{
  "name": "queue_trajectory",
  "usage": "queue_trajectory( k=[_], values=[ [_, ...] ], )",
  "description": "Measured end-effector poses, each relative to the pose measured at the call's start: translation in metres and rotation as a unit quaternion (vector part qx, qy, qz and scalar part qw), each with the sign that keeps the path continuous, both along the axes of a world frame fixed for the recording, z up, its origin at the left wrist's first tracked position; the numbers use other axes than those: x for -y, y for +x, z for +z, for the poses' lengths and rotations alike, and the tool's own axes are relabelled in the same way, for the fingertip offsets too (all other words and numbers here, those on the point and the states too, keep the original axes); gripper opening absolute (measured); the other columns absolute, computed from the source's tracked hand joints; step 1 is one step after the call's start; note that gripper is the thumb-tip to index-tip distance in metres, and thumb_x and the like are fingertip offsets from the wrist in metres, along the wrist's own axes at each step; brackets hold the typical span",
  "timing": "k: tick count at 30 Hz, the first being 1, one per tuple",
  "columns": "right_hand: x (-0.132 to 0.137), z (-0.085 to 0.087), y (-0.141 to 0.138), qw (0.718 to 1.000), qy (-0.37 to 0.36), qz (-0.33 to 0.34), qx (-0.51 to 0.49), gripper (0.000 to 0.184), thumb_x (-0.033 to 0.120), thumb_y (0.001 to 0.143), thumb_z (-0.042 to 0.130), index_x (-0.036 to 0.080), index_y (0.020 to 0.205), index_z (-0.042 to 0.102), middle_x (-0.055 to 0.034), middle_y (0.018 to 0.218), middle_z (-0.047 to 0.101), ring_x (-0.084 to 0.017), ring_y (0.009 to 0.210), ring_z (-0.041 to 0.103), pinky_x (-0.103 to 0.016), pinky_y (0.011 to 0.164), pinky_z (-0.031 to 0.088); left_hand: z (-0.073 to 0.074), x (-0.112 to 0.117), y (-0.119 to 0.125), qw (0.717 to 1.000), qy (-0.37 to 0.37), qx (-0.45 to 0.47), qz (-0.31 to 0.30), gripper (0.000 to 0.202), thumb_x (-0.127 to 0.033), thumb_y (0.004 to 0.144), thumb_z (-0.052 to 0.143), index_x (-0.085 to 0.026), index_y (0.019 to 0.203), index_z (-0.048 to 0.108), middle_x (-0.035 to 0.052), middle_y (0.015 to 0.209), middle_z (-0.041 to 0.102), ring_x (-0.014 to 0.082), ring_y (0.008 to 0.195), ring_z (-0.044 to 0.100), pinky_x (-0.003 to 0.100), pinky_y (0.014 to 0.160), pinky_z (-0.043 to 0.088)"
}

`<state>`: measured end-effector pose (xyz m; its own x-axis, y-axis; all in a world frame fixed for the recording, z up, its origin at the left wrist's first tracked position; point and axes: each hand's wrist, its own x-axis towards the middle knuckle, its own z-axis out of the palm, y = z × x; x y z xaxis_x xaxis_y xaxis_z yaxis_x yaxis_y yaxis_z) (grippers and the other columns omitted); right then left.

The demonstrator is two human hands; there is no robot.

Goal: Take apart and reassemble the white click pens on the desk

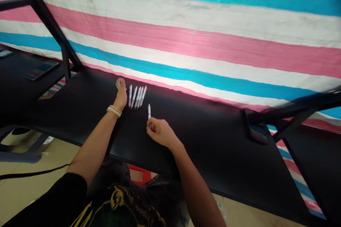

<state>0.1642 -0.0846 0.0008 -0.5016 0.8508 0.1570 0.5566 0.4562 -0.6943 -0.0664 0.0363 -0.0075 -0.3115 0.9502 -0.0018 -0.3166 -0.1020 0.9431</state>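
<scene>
My right hand (159,131) is closed on a white pen (149,110), pinching its lower part between thumb and fingers. The pen's upper end points away from me, above the black table (202,138). Just left of it, several white and grey pens (137,97) lie side by side in a slightly fanned row. My left hand (122,93) rests beside the row's left end, turned on its side. Its fingers look loosely bent, with no object visible in them. A beaded bracelet (114,111) circles the left wrist.
A striped sheet (186,39) hangs along the table's far edge. Black metal braces (48,21) stand at left and right. A dark phone-like object (258,133) lies by the right brace, and a flat dark device (41,70) on the neighbouring left table. A grey stool (26,150) stands below.
</scene>
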Motion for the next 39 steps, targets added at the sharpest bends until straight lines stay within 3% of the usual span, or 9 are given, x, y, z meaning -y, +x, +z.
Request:
queue_trajectory(
  k=[4, 10, 13, 18, 24, 28, 30, 33, 39],
  values=[
    [-0.004, 0.006, 0.009, 0.982, -0.086, -0.067, -0.156, 0.008, 0.026, 0.089, 0.062, 0.022, 0.095, 0.058, 0.0055, 0.066, 0.058, -0.009, 0.052, 0.053, -0.021, 0.050, 0.044, 0.007, 0.007, 0.008, 0.998, 0.023, -0.051, 0.025, 0.047, -0.064, 0.085, 0.063, -0.019, 0.098, 0.068, 0.0108, 0.106, 0.070, 0.0198, 0.100, 0.069, 0.028, 0.087, 0.052],
    [-0.006, 0.011, 0.001, 0.918, -0.174, -0.085, -0.347, 0.032, 0.043, 0.087, 0.067, 0.021, 0.108, 0.058, 0.0027, 0.074, 0.064, -0.010, 0.050, 0.058, -0.021, 0.041, 0.048, 0.028, 0.038, 0.042, 0.962, -0.048, 0.000, -0.270, 0.040, -0.047, 0.083, 0.075, -0.012, 0.100, 0.071, 0.0153, 0.095, 0.075, 0.0235, 0.084, 0.075, 0.033, 0.075, 0.059],
    [-0.011, 0.009, 0.003, 0.907, -0.143, -0.140, -0.370, 0.031, 0.043, 0.086, 0.069, 0.020, 0.106, 0.063, 0.0033, 0.070, 0.062, -0.008, 0.046, 0.053, -0.019, 0.038, 0.043, 0.028, 0.046, 0.053, 0.938, -0.052, 0.060, -0.336, 0.037, -0.045, 0.085, 0.073, -0.011, 0.101, 0.069, 0.0150, 0.095, 0.076, 0.0240, 0.088, 0.075, 0.037, 0.080, 0.061],
    [-0.020, 0.004, 0.009, 0.904, -0.075, -0.225, -0.355, 0.033, 0.046, 0.087, 0.068, 0.018, 0.103, 0.074, 0.0001, 0.069, 0.063, -0.008, 0.049, 0.052, -0.021, 0.040, 0.044, 0.020, 0.045, 0.060, 0.954, -0.030, 0.089, -0.286, 0.033, -0.039, 0.083, 0.077, -0.011, 0.099, 0.068, 0.0149, 0.098, 0.076, 0.0243, 0.095, 0.075, 0.038, 0.090, 0.059],
    [-0.023, -0.003, 0.007, 0.876, -0.115, -0.249, -0.396, 0.041, 0.054, 0.091, 0.059, 0.016, 0.093, 0.073, -0.0019, 0.068, 0.065, -0.011, 0.047, 0.056, -0.024, 0.040, 0.047, 0.018, 0.046, 0.066, 0.963, -0.026, 0.085, -0.255, 0.034, -0.038, 0.081, 0.080, -0.012, 0.096, 0.065, 0.0144, 0.097, 0.077, 0.0246, 0.096, 0.075, 0.039, 0.091, 0.059],
    [-0.025, -0.005, 0.010, 0.892, -0.019, -0.252, -0.374, 0.025, 0.042, 0.082, 0.074, 0.021, 0.095, 0.076, -0.0068, 0.092, 0.072, -0.019, 0.080, 0.070, -0.033, 0.068, 0.061, 0.015, 0.046, 0.070, 0.971, -0.027, 0.088, -0.219, 0.032, -0.036, 0.080, 0.080, -0.013, 0.092, 0.063, 0.0129, 0.094, 0.077, 0.0245, 0.095, 0.075, 0.040, 0.091, 0.059],
    [-0.026, -0.006, 0.011, 0.890, -0.015, -0.242, -0.385, 0.035, 0.040, 0.078, 0.078, 0.023, 0.108, 0.074, -0.0082, 0.105, 0.072, -0.021, 0.091, 0.071, -0.036, 0.077, 0.062, 0.014, 0.046, 0.071, 0.974, -0.026, 0.095, -0.206, 0.031, -0.035, 0.080, 0.080, -0.013, 0.092, 0.063, 0.0126, 0.094, 0.077, 0.0239, 0.095, 0.075, 0.040, 0.091, 0.059],
    [-0.027, -0.008, 0.012, 0.883, -0.068, -0.250, -0.392, 0.039, 0.045, 0.084, 0.072, 0.019, 0.113, 0.071, -0.0070, 0.089, 0.072, -0.018, 0.069, 0.069, -0.034, 0.063, 0.060, 0.012, 0.045, 0.071, 0.971, -0.031, 0.106, -0.211, 0.029, -0.034, 0.080, 0.080, -0.013, 0.090, 0.062, 0.0130, 0.096, 0.077, 0.0234, 0.095, 0.075, 0.041, 0.093, 0.058],
    [-0.028, -0.007, 0.015, 0.883, -0.043, -0.253, -0.392, 0.034, 0.043, 0.085, 0.071, 0.020, 0.110, 0.072, -0.0075, 0.094, 0.072, -0.019, 0.080, 0.071, -0.034, 0.069, 0.061, 0.012, 0.044, 0.070, 0.969, -0.038, 0.120, -0.211, 0.027, -0.033, 0.081, 0.079, -0.013, 0.089, 0.062, 0.0134, 0.097, 0.077, 0.0231, 0.096, 0.075, 0.041, 0.096, 0.057]
  ],
)
